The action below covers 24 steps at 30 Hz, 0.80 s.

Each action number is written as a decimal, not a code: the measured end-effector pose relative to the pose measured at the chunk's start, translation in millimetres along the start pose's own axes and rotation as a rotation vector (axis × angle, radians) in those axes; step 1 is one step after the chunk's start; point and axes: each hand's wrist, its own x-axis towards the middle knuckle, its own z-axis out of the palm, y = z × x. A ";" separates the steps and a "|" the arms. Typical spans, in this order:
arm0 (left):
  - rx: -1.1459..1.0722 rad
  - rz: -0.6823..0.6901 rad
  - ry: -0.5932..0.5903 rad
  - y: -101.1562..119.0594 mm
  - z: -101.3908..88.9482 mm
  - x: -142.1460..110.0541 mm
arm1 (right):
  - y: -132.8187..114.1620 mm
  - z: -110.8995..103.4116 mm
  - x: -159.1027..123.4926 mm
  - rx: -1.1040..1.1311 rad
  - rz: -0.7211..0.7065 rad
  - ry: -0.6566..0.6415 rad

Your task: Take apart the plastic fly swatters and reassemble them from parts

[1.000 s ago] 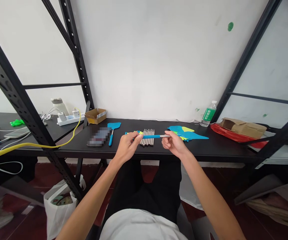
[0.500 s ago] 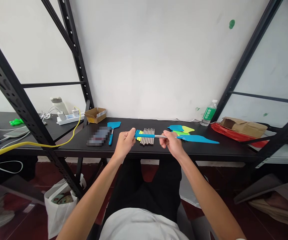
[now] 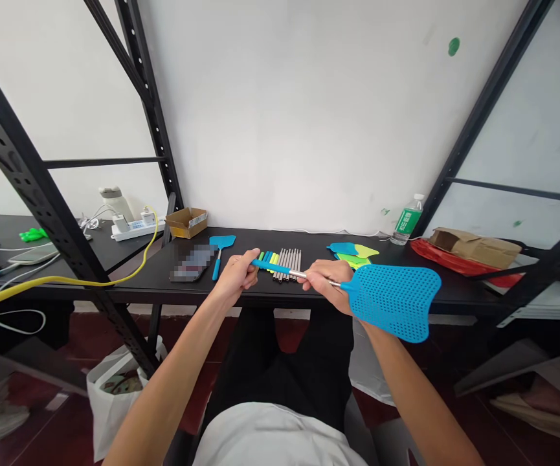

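Your left hand (image 3: 237,276) grips the handle (image 3: 272,266), right hand (image 3: 327,281) clasps the metal rod (image 3: 298,274); hold the swatter (image 3: 396,301) straight.

White top (image 3: 274,437): cloth with a rounded far edge and soft, shallow creases. Black trousers (image 3: 287,388), directly beyond the top: dark, lightly folded fabric parting into two legs. Left forearm (image 3: 182,359), to the left of the top: bare, narrowing toward the wrist. Right forearm (image 3: 406,375), to the right of the top: likewise bare and tapering.
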 end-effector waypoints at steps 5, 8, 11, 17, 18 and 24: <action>0.183 0.182 0.002 14.7 7.0 -12.2 | 23.0 9.5 7.4 0.521 0.229 0.128; 0.270 0.322 0.008 24.1 13.4 -19.8 | 26.4 17.4 12.9 0.811 0.362 0.219; 0.301 0.384 -0.026 27.8 15.5 -24.8 | 25.0 19.0 14.7 0.896 0.436 0.198; 0.380 0.412 0.006 23.6 6.7 -24.2 | 25.4 12.8 10.4 0.855 0.494 0.051; 0.412 0.415 0.012 23.5 5.0 -23.9 | 25.2 12.5 10.0 0.848 0.506 0.032; 0.633 0.508 0.040 27.4 5.3 -27.9 | 21.0 13.5 10.7 0.863 0.472 0.059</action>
